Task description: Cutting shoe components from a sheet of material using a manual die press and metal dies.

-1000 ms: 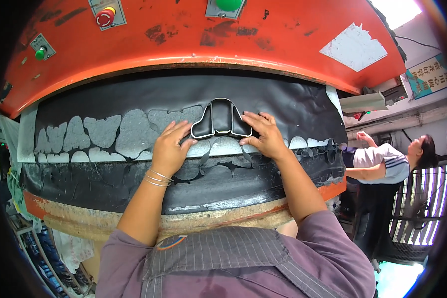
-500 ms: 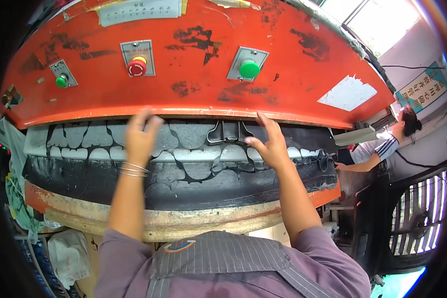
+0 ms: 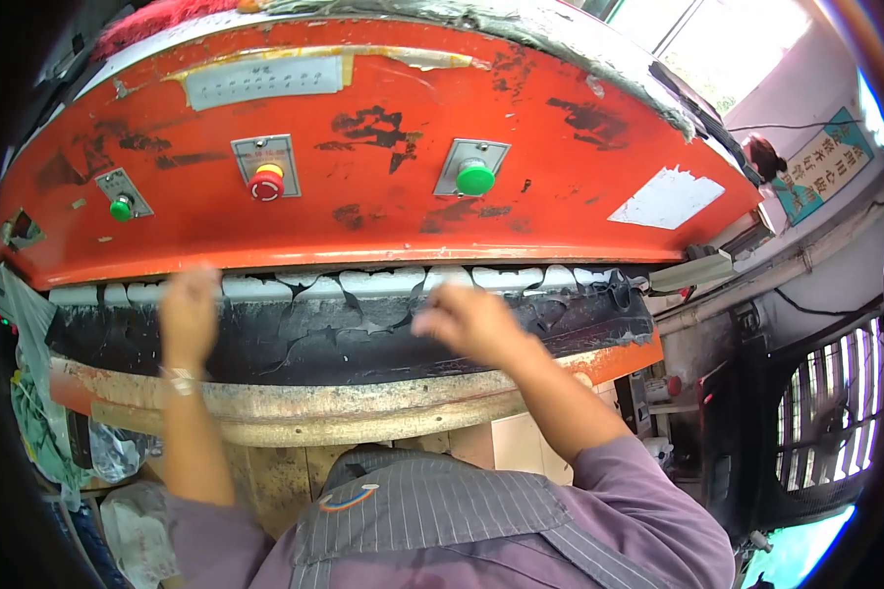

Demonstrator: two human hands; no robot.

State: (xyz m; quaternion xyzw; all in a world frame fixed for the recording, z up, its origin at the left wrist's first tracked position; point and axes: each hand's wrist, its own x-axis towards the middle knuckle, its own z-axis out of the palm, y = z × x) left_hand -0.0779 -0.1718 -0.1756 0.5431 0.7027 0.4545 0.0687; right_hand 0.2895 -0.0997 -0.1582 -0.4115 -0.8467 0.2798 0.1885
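My left hand (image 3: 191, 312) is over the left part of a black sheet (image 3: 255, 348), below the lower edge of an orange-red press head (image 3: 363, 236). Motion smears its fingers, so I cannot make out their pose. Over the middle of the sheet, my right hand (image 3: 469, 322) has loosely bent fingers, thumb apart, nothing visible in them. The sheet has curved cut-outs along its far side, with thin black strips between them and a white board (image 3: 383, 283) showing through. No cutting die shows under the press head.
The press head carries a red stop button (image 3: 265, 184), a large green button (image 3: 474, 178) and a small green button (image 3: 121, 208). A worn pale front ledge (image 3: 344, 412) runs before me. At right stands a black fan (image 3: 825, 412); a co-worker's head (image 3: 762, 157) shows beyond.
My hands have drawn back from the press edge, the left moving leftward and the right inward. The gap beneath the press head looks narrower, hiding the metal cutting die. The co-worker has moved farther off.
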